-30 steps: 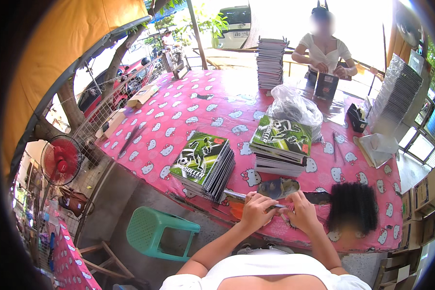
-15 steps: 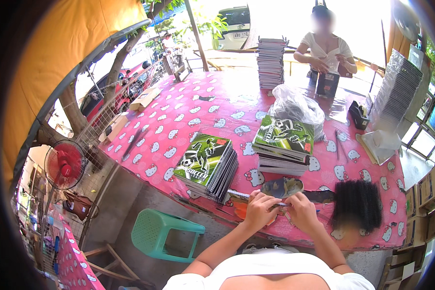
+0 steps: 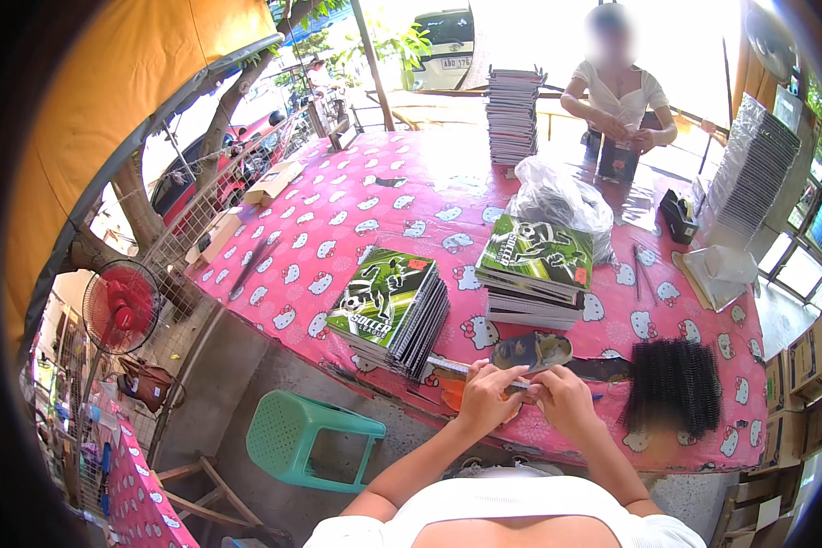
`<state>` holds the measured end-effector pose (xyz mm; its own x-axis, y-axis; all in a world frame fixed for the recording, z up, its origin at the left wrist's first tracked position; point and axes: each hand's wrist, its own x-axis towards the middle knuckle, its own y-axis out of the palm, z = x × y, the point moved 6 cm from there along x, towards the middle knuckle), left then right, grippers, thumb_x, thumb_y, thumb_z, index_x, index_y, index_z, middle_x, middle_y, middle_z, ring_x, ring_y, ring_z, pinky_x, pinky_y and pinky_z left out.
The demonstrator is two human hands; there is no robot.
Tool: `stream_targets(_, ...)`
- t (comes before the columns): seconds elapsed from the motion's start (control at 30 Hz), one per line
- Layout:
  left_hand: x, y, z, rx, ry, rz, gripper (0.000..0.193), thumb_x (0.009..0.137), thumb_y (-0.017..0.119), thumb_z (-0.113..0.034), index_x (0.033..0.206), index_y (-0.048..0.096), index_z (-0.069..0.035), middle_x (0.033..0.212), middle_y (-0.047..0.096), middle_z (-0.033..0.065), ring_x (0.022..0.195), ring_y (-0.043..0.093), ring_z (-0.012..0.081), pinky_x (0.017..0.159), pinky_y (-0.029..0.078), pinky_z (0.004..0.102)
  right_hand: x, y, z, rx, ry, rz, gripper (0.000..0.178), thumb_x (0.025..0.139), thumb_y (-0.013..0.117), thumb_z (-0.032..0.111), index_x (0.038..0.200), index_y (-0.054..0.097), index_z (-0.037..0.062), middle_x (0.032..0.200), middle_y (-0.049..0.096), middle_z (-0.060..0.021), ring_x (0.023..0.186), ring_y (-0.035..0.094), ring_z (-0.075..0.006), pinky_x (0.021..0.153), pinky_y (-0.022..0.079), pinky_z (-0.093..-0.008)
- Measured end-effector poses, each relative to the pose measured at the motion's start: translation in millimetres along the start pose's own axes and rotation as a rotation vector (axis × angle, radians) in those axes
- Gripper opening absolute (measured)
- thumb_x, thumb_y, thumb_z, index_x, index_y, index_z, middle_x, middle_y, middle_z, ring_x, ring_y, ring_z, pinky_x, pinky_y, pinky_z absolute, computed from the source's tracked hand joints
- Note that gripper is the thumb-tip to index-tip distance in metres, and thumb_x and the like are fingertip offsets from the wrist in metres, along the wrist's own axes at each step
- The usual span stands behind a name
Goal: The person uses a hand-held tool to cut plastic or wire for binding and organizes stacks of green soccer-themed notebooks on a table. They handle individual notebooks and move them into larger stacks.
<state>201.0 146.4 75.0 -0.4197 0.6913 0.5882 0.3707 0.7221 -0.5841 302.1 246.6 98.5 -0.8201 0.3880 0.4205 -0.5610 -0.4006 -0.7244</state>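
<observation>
My left hand (image 3: 490, 400) and my right hand (image 3: 564, 398) meet at the table's near edge, with fingers closed in a pinch. Between their fingertips is a small, thin, pale piece (image 3: 519, 385), too small to name. An orange object (image 3: 452, 393) shows beside my left hand, partly hidden. Just beyond my fingers lies a dark, rounded, shallow object (image 3: 532, 350). To the left sits a stack of spiral-bound notebooks (image 3: 388, 297) with green soccer covers. A second stack of green-covered notebooks (image 3: 536, 258) stands farther off. Right of my hands lies a pile of black binding coils (image 3: 674, 388).
The table has a pink patterned cover (image 3: 338, 247). A clear plastic bag (image 3: 564, 199), a tall notebook stack (image 3: 513, 119) and a black tape dispenser (image 3: 679, 217) stand farther back. Across the table, a person (image 3: 621, 105) handles a dark stack. A green stool (image 3: 310, 438) stands lower left.
My right hand has shifted slightly left, its fingertips closer to my left hand. The person across the table has brought both hands together over the dark stack.
</observation>
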Motion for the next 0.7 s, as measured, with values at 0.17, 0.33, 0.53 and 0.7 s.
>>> stream_targets(0.17, -1.4, -3.3, -1.4, -0.025, -0.035, -0.028, 0.036, 0.07, 0.076, -0.023, 0.103, 0.068, -0.013, 0.083, 0.068, -0.0001, 0.081, 0.061, 0.0181, 0.092, 0.038, 0.0384, 2.4, 14.3, -14.1, 0.018, 0.077, 0.24, 0.021, 0.079, 0.067, 0.023, 0.091, 0.062, 0.0065, 0.089, 0.06, -0.0104, 0.085, 0.058, -0.0324, 0.072, 0.047, -0.0405)
stream_targets(0.33, -1.0, -14.1, -14.5, 0.212, 0.066, 0.087, 0.027, 0.072, 0.075, -0.026, 0.097, 0.069, -0.016, 0.09, 0.067, 0.0003, 0.088, 0.061, 0.0197, 0.097, 0.035, 0.0409, 55.4, 14.3, -79.7, -0.251, 0.001, 0.328, 0.036, 0.074, 0.071, 0.029, 0.1, 0.059, 0.0065, 0.104, 0.06, -0.0098, 0.097, 0.059, -0.0301, 0.076, 0.05, -0.041)
stream_targets(0.53, 0.6, -6.0, 6.6, 0.049, -0.014, -0.049, 0.027, 0.069, 0.077, -0.029, 0.09, 0.07, -0.013, 0.086, 0.066, -0.0003, 0.086, 0.061, 0.0183, 0.103, 0.027, 0.0459, 35.3, 74.6, -130.2, -0.448, 0.005, 0.345, 0.051, 0.062, 0.08, 0.031, 0.099, 0.059, 0.0043, 0.097, 0.062, -0.0122, 0.091, 0.062, -0.0296, 0.075, 0.051, -0.044)
stream_targets(0.7, -0.6, -6.8, 8.2, 0.106, -0.04, 0.009, 0.022, 0.066, 0.077, -0.029, 0.076, 0.068, -0.012, 0.078, 0.065, 0.0008, 0.086, 0.059, 0.0189, 0.105, 0.022, 0.048, 51.0, 15.7, -100.4, 0.651, 0.142, 0.248, 0.043, 0.07, 0.075, 0.029, 0.099, 0.058, 0.0017, 0.098, 0.066, -0.0128, 0.091, 0.064, -0.0264, 0.082, 0.049, -0.0379)
